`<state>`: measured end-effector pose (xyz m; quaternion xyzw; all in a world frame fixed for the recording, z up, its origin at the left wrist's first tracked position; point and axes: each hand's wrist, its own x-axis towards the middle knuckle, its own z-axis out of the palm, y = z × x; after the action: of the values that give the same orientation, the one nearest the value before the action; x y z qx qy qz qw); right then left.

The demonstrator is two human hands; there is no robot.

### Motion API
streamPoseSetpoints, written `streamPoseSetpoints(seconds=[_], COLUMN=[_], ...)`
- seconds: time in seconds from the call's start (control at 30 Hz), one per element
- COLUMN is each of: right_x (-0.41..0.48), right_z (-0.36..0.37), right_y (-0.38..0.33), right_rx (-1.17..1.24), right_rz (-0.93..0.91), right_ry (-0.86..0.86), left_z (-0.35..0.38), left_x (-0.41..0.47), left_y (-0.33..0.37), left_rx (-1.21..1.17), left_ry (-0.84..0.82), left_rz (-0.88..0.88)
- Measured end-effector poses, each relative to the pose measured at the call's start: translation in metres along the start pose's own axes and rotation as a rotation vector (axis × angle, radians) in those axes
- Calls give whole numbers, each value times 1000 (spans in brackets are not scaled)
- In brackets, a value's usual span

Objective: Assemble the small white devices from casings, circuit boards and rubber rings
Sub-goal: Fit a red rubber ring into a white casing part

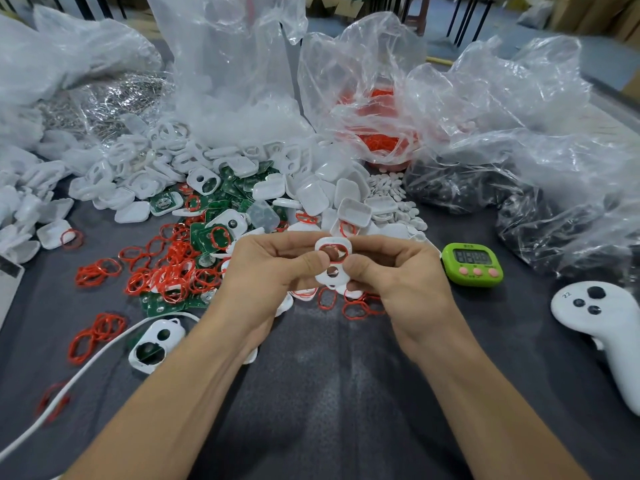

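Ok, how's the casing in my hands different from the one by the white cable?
The held casing has a red ring round its larger opening; the table casing shows none. The left hand and right hand pinch the held casing; the table casing lies untouched. Both are white with two openings.

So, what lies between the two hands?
In the head view, a white casing with a red rubber ring at its upper opening, pinched by the left hand and the right hand.

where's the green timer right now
In the head view, the green timer sits on the table right of centre, beside the right hand, left of the white controller.
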<state>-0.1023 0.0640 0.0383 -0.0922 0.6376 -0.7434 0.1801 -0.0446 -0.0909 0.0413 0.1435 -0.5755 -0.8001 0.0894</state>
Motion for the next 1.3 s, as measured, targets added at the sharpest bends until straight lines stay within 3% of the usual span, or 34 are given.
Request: streamPoseSetpoints(seconds=[0.17, 0.23, 0.3, 0.4, 0.5, 0.6, 0.73, 0.9, 1.07, 1.3], right_x=[1, -3, -5, 2, 7, 6, 6, 8, 11, 11], right_z=[5, 11, 15, 11, 4, -2, -6, -8, -10, -11], right_y=[8, 6, 5, 5, 0, -2, -1, -1, 1, 3], right_rx=[-129, -2, 45, 10, 69, 131, 45, 10, 16, -19], right_rz=[-78, -64, -49, 30, 99, 82, 54, 79, 116, 72], right_ry=[95, -32, -124, -51, -2, -32, -52, -49, -47, -24], left_z=[5, 8, 9, 6, 3, 1, 4, -3, -7, -3], left_x=[-1, -3, -5, -4, -1, 0, 1, 7, 6, 5], left_y=[-8, -14, -16, -13, -4, -3, -2, 2, 0, -2], left_rx=[262, 486, 584, 509, 395, 340, 207, 78, -6, 51], left_ry=[195, 276, 229, 152, 235, 222, 65, -10, -158, -91], left_rz=[319, 432, 430, 429, 462, 333, 53, -140, -168, -96])
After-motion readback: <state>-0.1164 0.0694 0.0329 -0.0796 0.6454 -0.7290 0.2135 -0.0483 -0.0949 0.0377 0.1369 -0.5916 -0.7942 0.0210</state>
